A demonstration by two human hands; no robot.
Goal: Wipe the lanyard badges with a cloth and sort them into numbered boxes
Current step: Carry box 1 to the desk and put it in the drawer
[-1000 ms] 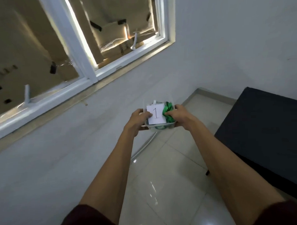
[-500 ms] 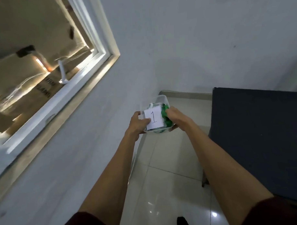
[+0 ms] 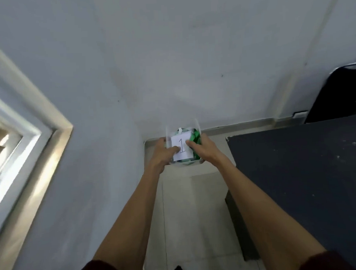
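The person holds one clear box point(image 3: 197, 127) out in front, above the tiled floor point(image 3: 186, 215) in the corner by the wall, just left of the one dark desk point(image 3: 305, 170). Two hands carry it: the left hand point(image 3: 163, 153) and the right hand point(image 3: 205, 152) each have their grip clasped round a side. One paper label point(image 3: 181, 150) marked "1" faces them. Green lanyards point(image 3: 195, 136) are bunched inside, too tangled to count. One window frame point(image 3: 32, 140) stands at left.
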